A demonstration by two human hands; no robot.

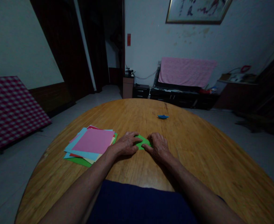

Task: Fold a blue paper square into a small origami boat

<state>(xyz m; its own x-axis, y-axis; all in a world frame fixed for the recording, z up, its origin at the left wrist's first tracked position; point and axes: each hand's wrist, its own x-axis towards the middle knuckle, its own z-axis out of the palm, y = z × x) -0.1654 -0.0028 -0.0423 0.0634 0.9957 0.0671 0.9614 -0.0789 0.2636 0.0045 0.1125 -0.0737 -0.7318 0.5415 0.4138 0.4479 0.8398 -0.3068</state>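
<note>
A small folded piece of green paper [142,142] lies on the round wooden table [137,109], between my two hands. From the left, my left hand [128,143] rests on it with fingers stretched apart, their tips over the paper's left part. My right hand [158,145] has its fingers curled at the right edge and its thumb on the near side, gripping the sheet there. Both hands cover the paper's side ends. Beside my left hand is a loose stack of coloured square sheets [93,140], pink on top, with light blue, red, cream and green showing below.
A small blue folded paper boat [162,117] sits toward the table's far side. Beyond the table stand a low black cabinet [174,97] and a pink cloth [186,71] draped over something. A red-and-white checked cloth [11,109] covers something at left.
</note>
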